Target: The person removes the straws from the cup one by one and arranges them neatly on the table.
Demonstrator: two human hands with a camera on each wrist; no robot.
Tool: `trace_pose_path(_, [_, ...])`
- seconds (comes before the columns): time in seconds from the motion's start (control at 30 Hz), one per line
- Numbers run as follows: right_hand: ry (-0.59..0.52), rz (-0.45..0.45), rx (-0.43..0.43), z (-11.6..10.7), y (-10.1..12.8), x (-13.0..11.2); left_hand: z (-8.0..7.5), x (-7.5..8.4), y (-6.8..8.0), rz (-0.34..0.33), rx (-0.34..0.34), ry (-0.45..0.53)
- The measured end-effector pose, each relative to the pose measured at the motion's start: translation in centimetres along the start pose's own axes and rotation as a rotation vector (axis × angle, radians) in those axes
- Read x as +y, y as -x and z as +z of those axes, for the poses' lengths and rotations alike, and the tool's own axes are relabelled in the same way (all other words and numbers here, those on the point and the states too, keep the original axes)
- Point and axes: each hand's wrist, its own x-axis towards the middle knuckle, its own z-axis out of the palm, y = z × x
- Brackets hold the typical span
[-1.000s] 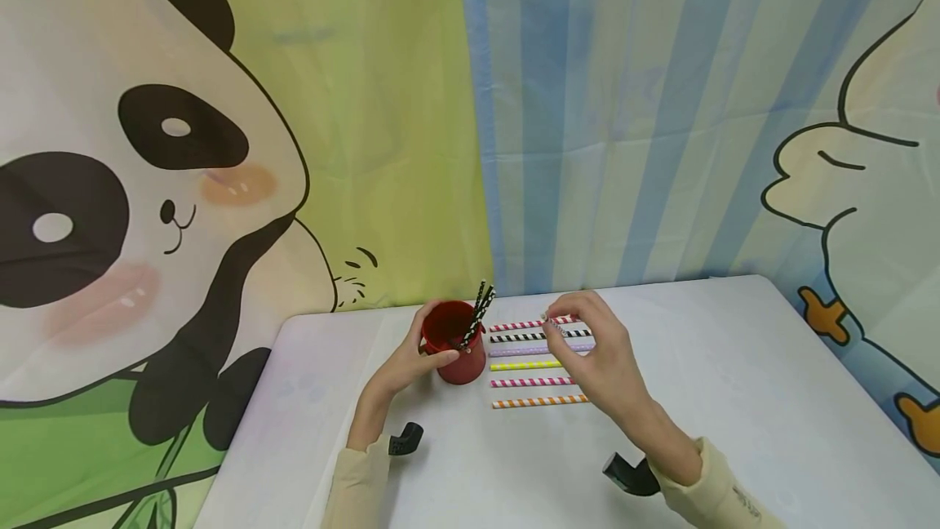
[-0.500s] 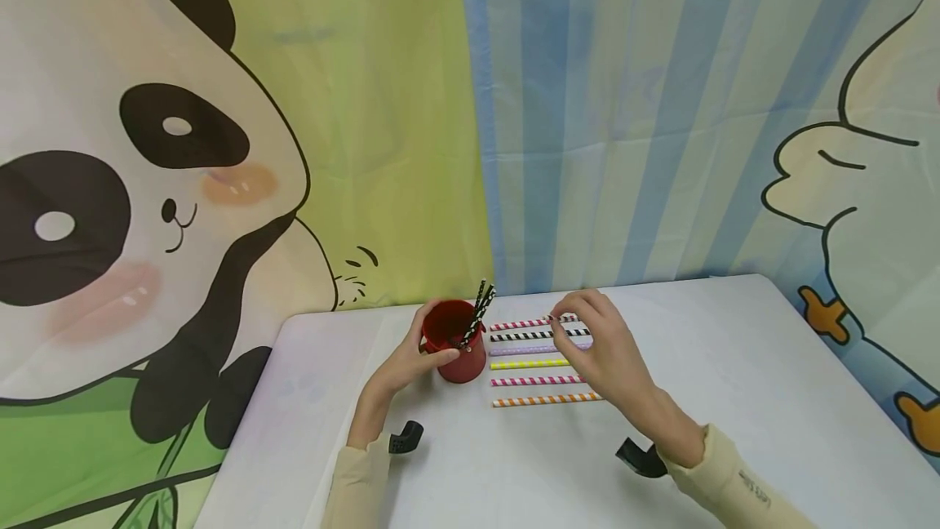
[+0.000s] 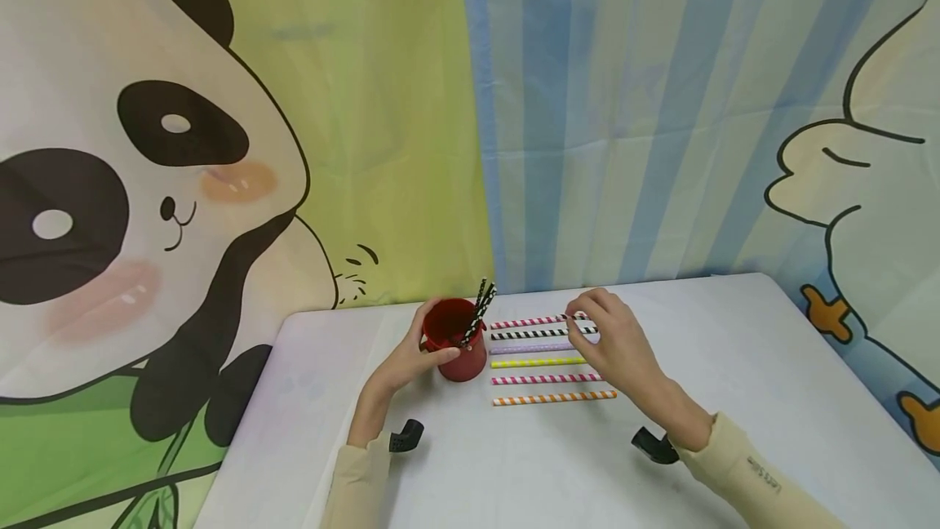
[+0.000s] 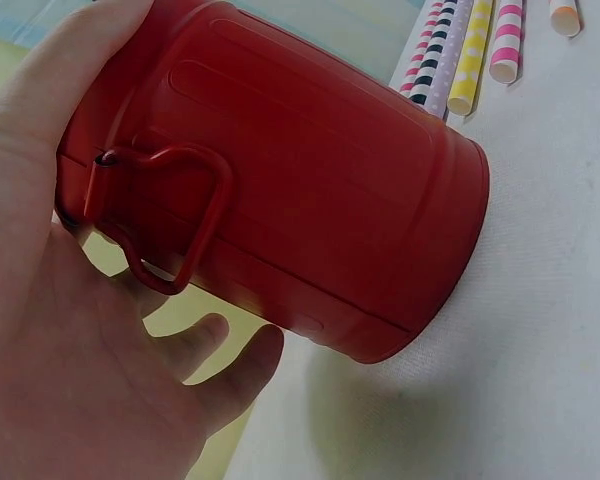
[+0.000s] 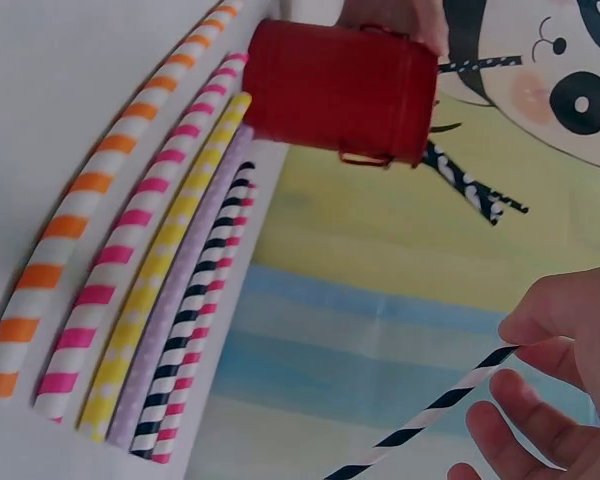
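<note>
While one hand [image 5: 555, 385] pinches one straw [image 5: 425, 418], six others [image 3: 538, 362] lie flat

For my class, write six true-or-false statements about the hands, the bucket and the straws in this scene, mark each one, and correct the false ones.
1. The left hand holds the red bucket. True.
2. The right hand holds nothing. False: it pinches a black-and-white striped straw.
3. Six straws lie in a row on the table. True.
4. The red bucket has no straws in it. False: black straws with white dots stick out of it.
5. In the head view, the orange-striped straw is the lowest in the row. True.
6. In the head view, the red bucket is to the right of the row. False: it is to the left.
</note>
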Motion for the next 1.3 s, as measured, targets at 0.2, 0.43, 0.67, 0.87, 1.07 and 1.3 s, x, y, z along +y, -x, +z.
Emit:
trace_pose_path(0.2, [0.029,-0.024,-0.022,0.7,0.1,2.7,0.1,-0.1,0.0,0.0,0.003,0.0])
trace_pose_path(0.43, [0.124,-0.029,-0.064,1.9,0.8,6.2,0.2,-0.4,0.0,-0.005,0.0,0.006])
trace_pose_path(0.67, [0.212,-0.043,-0.099,1.9,0.9,7.4,0.0,0.0,-0.1,0.003,-0.011,0.009])
trace_pose_path(0.87, [0.273,-0.03,-0.127,1.8,0.8,8.5,0.1,0.0,-0.2,-0.002,-0.008,0.022])
trace_pose_path(1.07, [0.311,-0.037,-0.141,1.8,1.0,9.7,0.2,0.0,-0.2,0.0,-0.001,0.028])
trace_pose_path(1.3, [0.346,-0.034,-0.171,2.1,1.3,10.9,0.1,-0.1,0.1,-0.005,0.004,0.026])
